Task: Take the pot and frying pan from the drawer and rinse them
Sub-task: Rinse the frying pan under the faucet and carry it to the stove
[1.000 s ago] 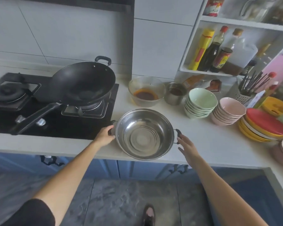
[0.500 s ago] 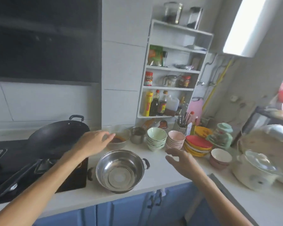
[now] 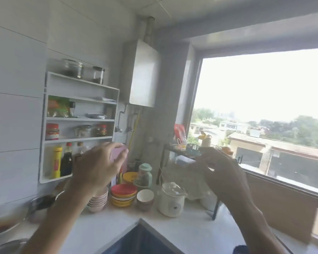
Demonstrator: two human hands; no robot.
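Only a sliver of the steel pot's rim (image 3: 6, 244) shows at the bottom left corner of the white counter (image 3: 103, 228). The black frying pan is out of view. My left hand (image 3: 97, 167) is raised in the air in front of the wall shelf, fingers spread, holding nothing. My right hand (image 3: 220, 173) is also lifted, over the counter's corner near the window, fingers loosely curled and empty. Both hands are well away from the pot.
Stacked pink bowls (image 3: 99, 200), red and yellow plates (image 3: 124, 194), a cup (image 3: 145, 197) and a white slow cooker (image 3: 172, 200) crowd the counter corner. A white shelf (image 3: 77, 125) of bottles hangs at left. A black rack (image 3: 215, 208) stands by the window.
My view has swung up and to the right, from the pot on the counter toward the corner and window. Both hands let go of the pot's handles and rose into the air.
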